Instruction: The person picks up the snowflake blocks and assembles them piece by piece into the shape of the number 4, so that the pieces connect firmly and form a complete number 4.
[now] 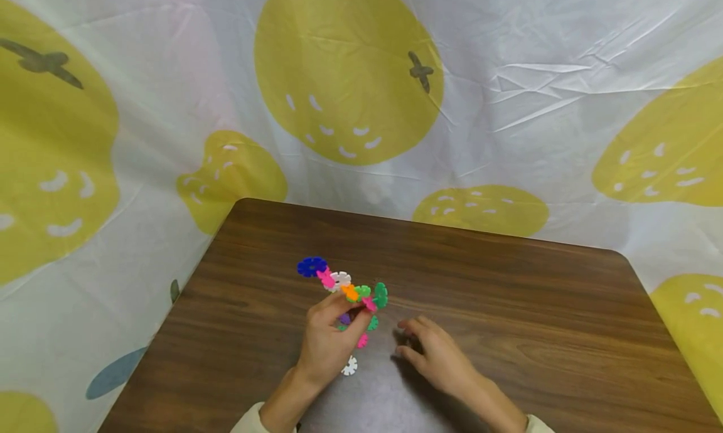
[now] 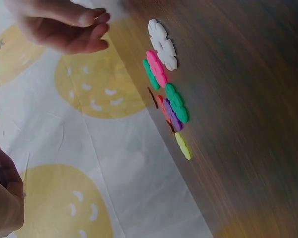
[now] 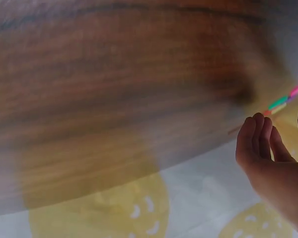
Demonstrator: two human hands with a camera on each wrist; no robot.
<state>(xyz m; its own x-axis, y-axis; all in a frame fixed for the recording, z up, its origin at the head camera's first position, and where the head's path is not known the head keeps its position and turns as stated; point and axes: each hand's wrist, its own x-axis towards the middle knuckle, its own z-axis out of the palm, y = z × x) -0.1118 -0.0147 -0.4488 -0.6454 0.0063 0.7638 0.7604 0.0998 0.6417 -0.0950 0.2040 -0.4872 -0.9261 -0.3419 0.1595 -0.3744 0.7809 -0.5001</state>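
Observation:
My left hand (image 1: 327,345) pinches a chain of slotted plastic discs (image 1: 340,281) above the table. A dark blue disc (image 1: 312,267) forms its far left end; pink, white, orange and light green pieces follow, with a green disc (image 1: 381,295) at the right end. Fingers hide part of the chain. My right hand (image 1: 437,358) hovers to the right, fingers loosely bent, with nothing visible in it. Below the left hand lie loose discs, among them a white disc (image 2: 162,44), a pink disc (image 2: 156,68), a green disc (image 2: 177,102), a purple disc (image 2: 173,115) and a yellow disc (image 2: 183,145).
The brown wood-grain table (image 1: 508,295) has rounded far corners. A white cloth (image 1: 536,125) printed with yellow fruit hangs behind its far edge and along the left side.

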